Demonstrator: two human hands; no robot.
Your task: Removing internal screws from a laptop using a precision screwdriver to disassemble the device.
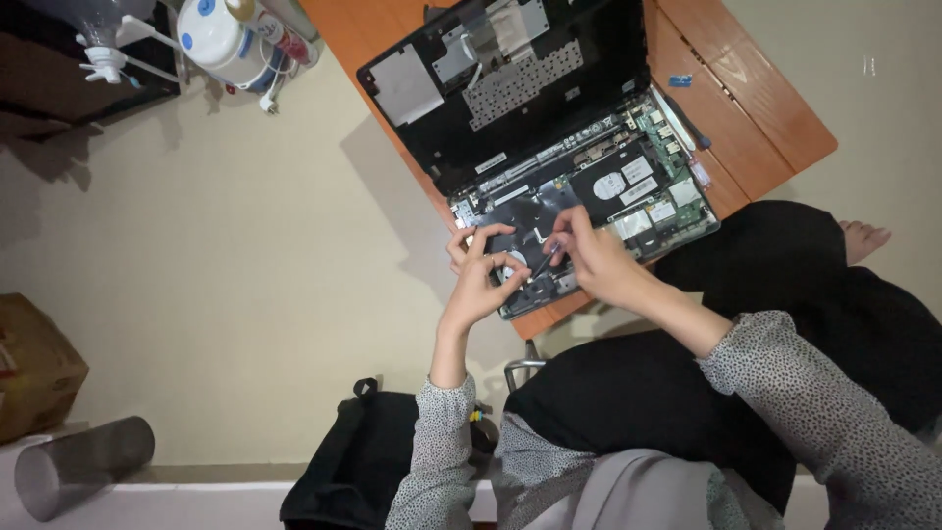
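Laptop (579, 186): opened up, lying on the counter (746, 108).
Right hand (599, 260): pinching a thin tool (543, 263).
Left hand (481, 280): fingers resting on the laptop, holding nothing.

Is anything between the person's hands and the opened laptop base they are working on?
Nothing visible. Both the left hand and the right hand rest directly on the exposed laptop base; the right holds a thin tool tip-down on it.
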